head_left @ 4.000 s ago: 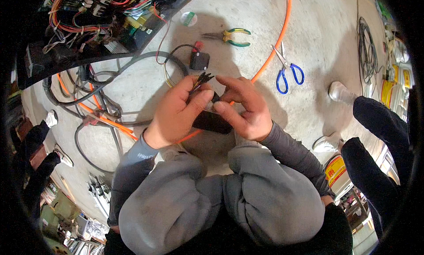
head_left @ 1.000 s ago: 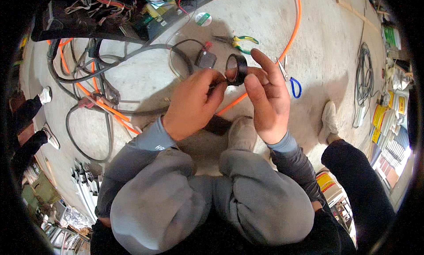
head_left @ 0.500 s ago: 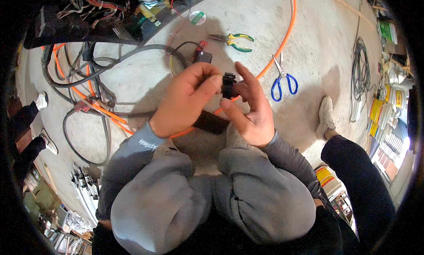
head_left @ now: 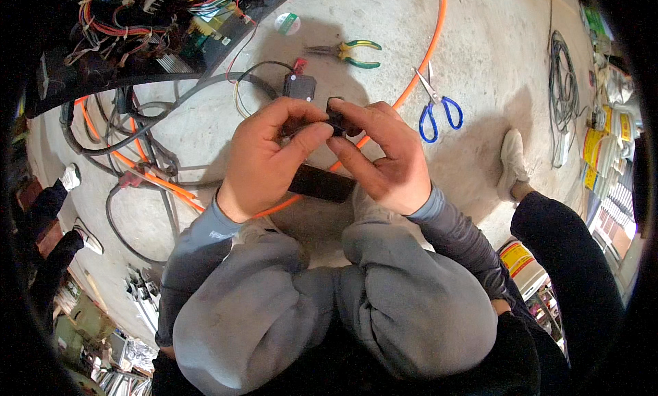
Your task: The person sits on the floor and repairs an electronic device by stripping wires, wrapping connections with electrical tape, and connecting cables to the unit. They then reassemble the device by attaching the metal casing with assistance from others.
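Black roll (head_left: 336, 120), seemingly tape, now half-hidden

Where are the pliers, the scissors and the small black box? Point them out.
Pliers (head_left: 343, 51): head view, on the joint.
Scissors (head_left: 436, 99): head view, where blades meet handles.
Small black box (head_left: 299, 87): head view, on its upper face.

We are facing pliers (head_left: 345, 51) at eleven o'clock from our right hand (head_left: 391, 153), scissors (head_left: 438, 99) at two. Cables (head_left: 161, 182) are sprawling at nine o'clock, beyond our left hand (head_left: 264, 156).
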A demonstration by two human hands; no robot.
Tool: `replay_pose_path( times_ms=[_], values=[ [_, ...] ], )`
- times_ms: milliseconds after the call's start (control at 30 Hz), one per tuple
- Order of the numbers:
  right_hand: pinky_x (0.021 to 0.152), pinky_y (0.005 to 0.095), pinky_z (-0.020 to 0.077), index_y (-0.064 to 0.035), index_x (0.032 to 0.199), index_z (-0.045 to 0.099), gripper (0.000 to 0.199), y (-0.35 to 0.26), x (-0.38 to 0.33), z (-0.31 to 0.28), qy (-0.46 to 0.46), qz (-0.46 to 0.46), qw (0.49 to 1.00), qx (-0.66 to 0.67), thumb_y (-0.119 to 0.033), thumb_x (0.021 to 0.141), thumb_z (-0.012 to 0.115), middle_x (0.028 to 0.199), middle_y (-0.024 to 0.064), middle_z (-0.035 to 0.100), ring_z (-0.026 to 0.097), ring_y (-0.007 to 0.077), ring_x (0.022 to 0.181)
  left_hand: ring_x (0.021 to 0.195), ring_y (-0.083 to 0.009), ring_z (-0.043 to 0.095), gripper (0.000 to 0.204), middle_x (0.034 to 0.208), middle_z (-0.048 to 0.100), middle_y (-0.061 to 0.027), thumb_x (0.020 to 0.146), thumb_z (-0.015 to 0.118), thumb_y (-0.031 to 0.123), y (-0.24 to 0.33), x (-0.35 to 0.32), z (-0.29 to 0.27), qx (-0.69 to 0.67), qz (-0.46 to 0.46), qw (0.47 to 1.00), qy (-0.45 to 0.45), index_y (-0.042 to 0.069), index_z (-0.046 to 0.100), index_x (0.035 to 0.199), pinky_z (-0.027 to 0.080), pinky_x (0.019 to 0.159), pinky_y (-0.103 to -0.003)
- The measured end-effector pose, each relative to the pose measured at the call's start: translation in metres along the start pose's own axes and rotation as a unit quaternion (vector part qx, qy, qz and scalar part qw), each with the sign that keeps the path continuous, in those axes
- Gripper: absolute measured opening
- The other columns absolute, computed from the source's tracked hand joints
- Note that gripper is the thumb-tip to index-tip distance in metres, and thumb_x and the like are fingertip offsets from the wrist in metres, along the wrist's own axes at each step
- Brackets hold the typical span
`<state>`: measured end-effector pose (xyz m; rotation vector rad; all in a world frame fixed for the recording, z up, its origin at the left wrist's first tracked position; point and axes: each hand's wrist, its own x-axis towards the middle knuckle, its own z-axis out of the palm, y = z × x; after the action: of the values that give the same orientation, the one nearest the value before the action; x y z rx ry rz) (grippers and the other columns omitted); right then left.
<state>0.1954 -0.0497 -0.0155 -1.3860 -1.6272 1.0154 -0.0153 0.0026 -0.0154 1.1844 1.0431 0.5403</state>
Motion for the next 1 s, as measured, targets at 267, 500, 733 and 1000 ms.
replay_pose_path(
  times_ms=[267, 500, 733, 1000],
  values=[
    [0.105, 0.0361, 0.046, 0.0031, 0.158, 0.032, 0.068, -0.005, 0.009, 0.002, 0.066, 0.163, 0.919, 0.353, 0.0, 0.095, 0.056, 0.131, 0.0209, 0.068, 0.065, 0.024, 0.115, 0.089, -0.0073, 0.062, 0.015, 0.098, 0.07, -0.0014, 0.1, 0.07, 0.011, -0.006, 0.002, 0.007, 0.024, 0.004, 0.999, -0.042, 0.0, 0.067, 0.111, 0.051, 0.078, -0.024],
    [0.091, 0.0323, 0.0511, 0.0052, 0.153, 0.037, 0.058, -0.024, -0.006, 0.01, 0.108, 0.103, 0.964, 0.22, -0.007, 0.101, 0.06, 0.101, 0.0114, 0.067, 0.067, 0.0182, 0.098, 0.081, -0.0065, 0.058, 0.019, 0.09, 0.066, 0.0001, 0.102, 0.068, 0.017, -0.015, 0.028, 0.003, -0.058, -0.021, 0.997, 0.048, 0.0, 0.066, 0.11, 0.048, 0.072, -0.024],
    [0.1, 0.0342, 0.0488, 0.0024, 0.161, 0.026, 0.07, -0.001, -0.008, 0.006, 0.006, 0.152, 0.969, 0.197, -0.017, 0.102, 0.058, 0.12, 0.0172, 0.064, 0.063, 0.0225, 0.114, 0.076, -0.0059, 0.053, 0.018, 0.087, 0.06, 0.0042, 0.103, 0.067, 0.021, 0.005, 0.013, -0.009, -0.271, -0.138, 0.951, -0.059, 0.004, 0.067, 0.11, 0.043, 0.07, -0.021],
    [0.094, 0.0319, 0.0487, 0.0038, 0.154, 0.037, 0.056, -0.001, 0.023, -0.002, -0.019, 0.123, 0.984, 0.124, -0.01, 0.103, 0.055, 0.108, 0.0107, 0.065, 0.062, 0.02, 0.105, 0.078, -0.0087, 0.055, 0.02, 0.09, 0.061, 0.0015, 0.104, 0.064, 0.017, -0.013, 0.011, -0.01, -0.166, -0.139, 0.969, -0.122, 0.002, 0.063, 0.117, 0.045, 0.07, -0.024]
  ],
)
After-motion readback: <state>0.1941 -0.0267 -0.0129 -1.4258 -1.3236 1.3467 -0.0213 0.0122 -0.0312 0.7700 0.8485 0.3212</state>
